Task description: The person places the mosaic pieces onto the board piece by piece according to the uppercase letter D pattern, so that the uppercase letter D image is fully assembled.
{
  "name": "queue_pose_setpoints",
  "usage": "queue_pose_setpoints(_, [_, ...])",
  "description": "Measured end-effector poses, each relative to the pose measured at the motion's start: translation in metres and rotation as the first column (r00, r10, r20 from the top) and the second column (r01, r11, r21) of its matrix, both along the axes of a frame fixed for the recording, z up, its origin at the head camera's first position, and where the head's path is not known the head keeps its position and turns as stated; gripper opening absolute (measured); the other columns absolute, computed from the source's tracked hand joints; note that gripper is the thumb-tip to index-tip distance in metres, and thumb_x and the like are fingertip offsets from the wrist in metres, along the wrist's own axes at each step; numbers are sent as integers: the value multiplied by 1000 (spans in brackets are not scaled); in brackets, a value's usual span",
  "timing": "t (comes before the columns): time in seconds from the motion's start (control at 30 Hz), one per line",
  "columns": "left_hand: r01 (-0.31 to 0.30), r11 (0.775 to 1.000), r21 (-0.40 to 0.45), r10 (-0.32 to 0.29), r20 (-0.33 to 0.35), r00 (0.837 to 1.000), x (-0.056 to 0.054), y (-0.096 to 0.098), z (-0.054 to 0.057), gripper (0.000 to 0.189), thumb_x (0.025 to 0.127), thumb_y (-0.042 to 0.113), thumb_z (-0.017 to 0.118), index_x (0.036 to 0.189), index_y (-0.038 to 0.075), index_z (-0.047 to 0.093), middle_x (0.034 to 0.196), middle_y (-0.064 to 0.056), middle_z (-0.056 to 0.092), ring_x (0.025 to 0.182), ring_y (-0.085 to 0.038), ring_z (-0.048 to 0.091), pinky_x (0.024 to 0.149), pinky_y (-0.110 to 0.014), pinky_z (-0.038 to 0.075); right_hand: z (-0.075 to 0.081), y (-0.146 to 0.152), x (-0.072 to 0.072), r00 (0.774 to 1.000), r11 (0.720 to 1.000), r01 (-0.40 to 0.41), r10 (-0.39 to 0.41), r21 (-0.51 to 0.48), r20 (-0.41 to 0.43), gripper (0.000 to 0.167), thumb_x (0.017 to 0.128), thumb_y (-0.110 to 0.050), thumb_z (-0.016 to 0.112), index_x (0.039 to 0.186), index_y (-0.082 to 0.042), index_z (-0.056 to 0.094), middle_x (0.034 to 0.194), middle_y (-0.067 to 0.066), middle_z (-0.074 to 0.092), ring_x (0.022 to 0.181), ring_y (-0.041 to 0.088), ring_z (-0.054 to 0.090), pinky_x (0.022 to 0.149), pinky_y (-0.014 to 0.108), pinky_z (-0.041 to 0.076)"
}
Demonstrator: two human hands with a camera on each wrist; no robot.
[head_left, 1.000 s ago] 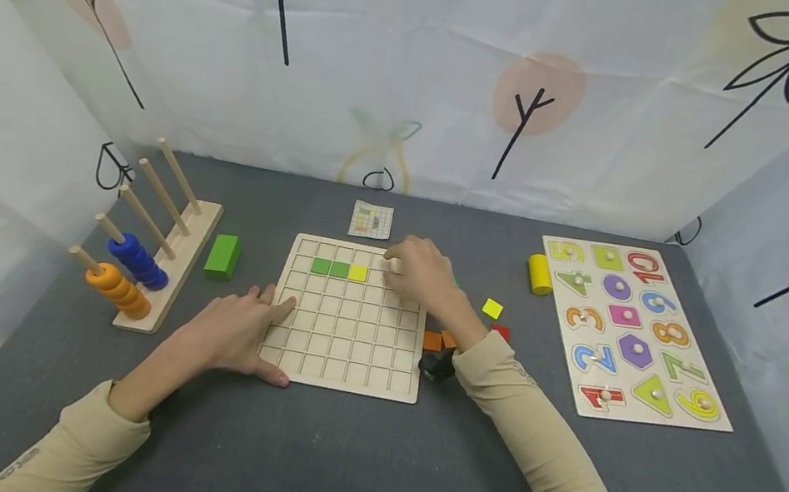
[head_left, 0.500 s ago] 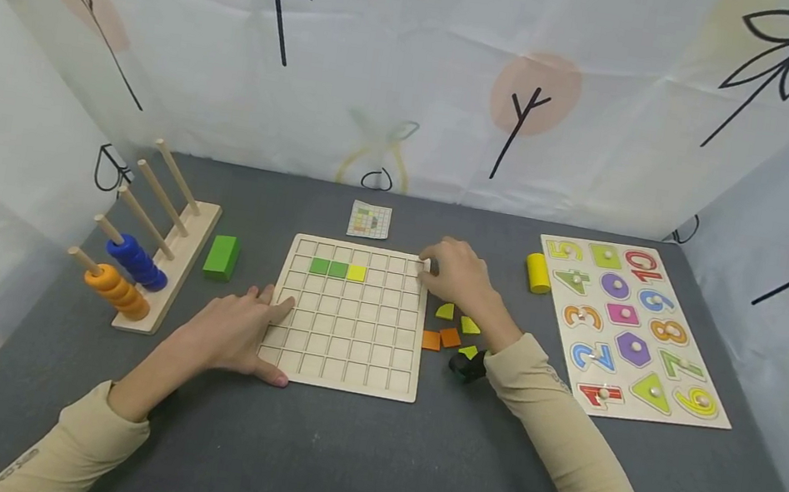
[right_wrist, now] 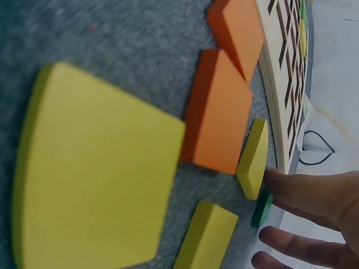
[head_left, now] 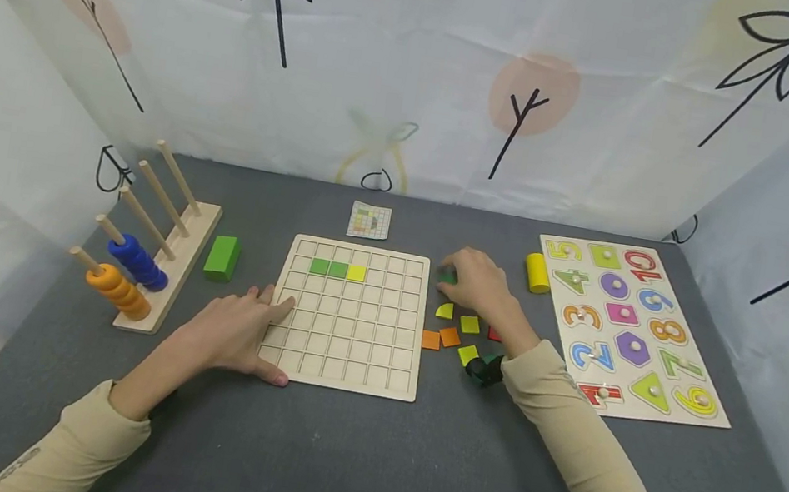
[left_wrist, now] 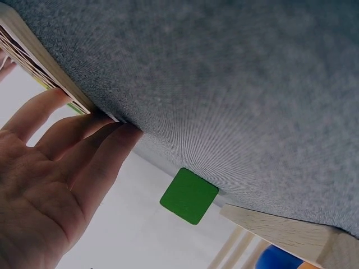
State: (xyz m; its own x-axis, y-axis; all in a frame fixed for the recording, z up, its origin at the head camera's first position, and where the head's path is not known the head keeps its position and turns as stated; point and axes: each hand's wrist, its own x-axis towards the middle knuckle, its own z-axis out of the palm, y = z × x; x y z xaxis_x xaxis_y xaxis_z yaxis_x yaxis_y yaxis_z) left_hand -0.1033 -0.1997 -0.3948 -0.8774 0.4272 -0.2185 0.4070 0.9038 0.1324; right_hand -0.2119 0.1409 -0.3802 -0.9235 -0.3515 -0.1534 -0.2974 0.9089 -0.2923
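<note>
A square wooden grid board (head_left: 353, 324) lies on the dark table, with two green square tiles (head_left: 328, 268) and a yellow tile (head_left: 356, 273) side by side in its second row from the back. My left hand (head_left: 238, 333) rests at the board's left edge, fingers spread; the left wrist view shows its fingertips (left_wrist: 59, 96) against the side. Just right of the board, my right hand (head_left: 478, 283) reaches down at a small green piece (head_left: 447, 277). In the right wrist view, thumb and fingers stand apart around that green piece (right_wrist: 262, 208), with no clear pinch.
Orange squares (head_left: 431, 340), yellow pieces (head_left: 469, 324) and a partly hidden red piece (head_left: 495, 335) lie near my right wrist. Behind the board is a pattern card (head_left: 369, 221). A peg stacker (head_left: 194, 239) and green block (head_left: 222, 257) stand left; a yellow cylinder (head_left: 538, 273) and number puzzle (head_left: 648, 382) right.
My right hand has moved right, from over the board's upper right, past its edge to the loose pieces. The left hand and the tiles on the board have stayed put.
</note>
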Motion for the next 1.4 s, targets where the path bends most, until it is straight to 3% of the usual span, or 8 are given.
queue_pose_setpoints(0.23, [-5, 1000, 0, 5, 8, 1000, 0, 1, 0, 112, 63, 71, 86, 148, 5, 54, 146, -42, 47, 129, -61, 53, 89, -67, 53, -1, 3, 1, 1000, 999, 8, -7, -31, 18, 28, 95, -15, 73, 121, -7, 76, 121, 14, 74, 99, 28, 71, 66, 35, 56])
queue_pose_setpoints(0.47, [-4, 1000, 2, 4, 8, 1000, 0, 1, 0, 113, 62, 71, 86, 148, 5, 54, 145, -42, 48, 129, -62, 53, 89, -67, 53, -4, 6, 1, 1000, 998, -2, 3, -70, 24, 27, 95, -11, 71, 120, -3, 75, 105, 16, 75, 72, 22, 61, 54, 26, 39])
queue_pose_setpoints(0.7, [-5, 1000, 0, 5, 6, 1000, -1, 1, -1, 114, 62, 73, 85, 147, 5, 54, 145, -41, 48, 129, -61, 53, 90, -69, 52, -3, 12, -2, 989, 971, -57, 87, -233, 120, 30, 100, -13, 64, 125, 2, 71, 110, 20, 76, 87, 27, 73, 74, 36, 58])
queue_pose_setpoints(0.87, [-4, 1000, -2, 4, 8, 1000, -1, 1, -2, 114, 62, 73, 85, 148, 5, 54, 146, -41, 48, 129, -61, 53, 90, -68, 52, -1, 18, -5, 978, 951, -22, 83, -307, 190, 32, 102, -12, 58, 128, 3, 69, 110, 23, 75, 63, 15, 59, 63, 29, 47])
queue_pose_setpoints(0.97, [-2, 1000, -3, 2, 7, 1000, 0, 1, -1, 114, 62, 73, 85, 148, 5, 54, 146, -41, 48, 129, -61, 52, 90, -68, 52, -2, 20, -6, 981, 949, -4, 64, -315, 182, 32, 102, -11, 56, 129, 3, 68, 108, 24, 75, 56, 12, 49, 59, 26, 41])
queue_pose_setpoints(1.1, [-1, 1000, -6, 1, 6, 1000, 0, 1, -1, 114, 62, 73, 85, 148, 5, 54, 146, -41, 48, 129, -61, 53, 89, -68, 52, -5, 19, -5, 990, 956, -5, 45, -294, 131, 32, 100, -9, 60, 127, 5, 69, 102, 23, 76, 63, 17, 59, 60, 27, 46])
queue_pose_setpoints(1.3, [-1, 1000, -6, 1, 2, 1000, 0, 1, -1, 113, 62, 72, 85, 148, 5, 54, 145, -41, 49, 129, -61, 53, 91, -68, 52, -6, 12, -3, 996, 976, -10, 29, -217, 85, 36, 95, -14, 73, 126, 4, 70, 110, 21, 75, 96, 31, 71, 83, 42, 58])
queue_pose_setpoints(1.4, [1, 1000, -2, -1, -3, 1000, 0, 0, -2, 113, 62, 72, 85, 148, 5, 54, 145, -41, 49, 129, -61, 53, 91, -67, 52, -6, 9, -1, 997, 983, 1, 14, -181, 81, 36, 94, -14, 73, 126, 2, 71, 110, 19, 74, 90, 28, 68, 80, 41, 55])
